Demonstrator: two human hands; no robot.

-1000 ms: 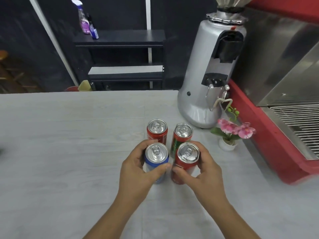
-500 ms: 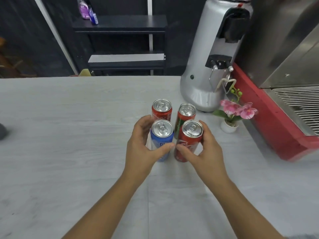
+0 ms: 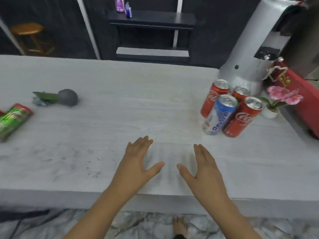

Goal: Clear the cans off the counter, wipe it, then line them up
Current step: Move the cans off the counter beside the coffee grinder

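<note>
Several cans stand bunched at the right of the pale counter (image 3: 138,104): a blue and white can (image 3: 220,115) in front, a red can (image 3: 241,118) to its right, another red can (image 3: 214,95) behind left, and one more red can (image 3: 240,93) mostly hidden behind. My left hand (image 3: 138,163) and my right hand (image 3: 203,168) hover open over the counter's near edge, palms facing each other, well left of and nearer than the cans. Neither hand holds anything.
A silver grinder (image 3: 252,49) and a small pink flower pot (image 3: 278,102) stand right behind the cans, beside a red machine (image 3: 303,90). At the left lie a green packet (image 3: 12,119) and a grey ball with green leaves (image 3: 67,97). Dark specks mark the counter near left.
Both hands have let go of the front two cans and pulled back toward the near edge, now open. The view has swung left, so the cans sit at the right.
</note>
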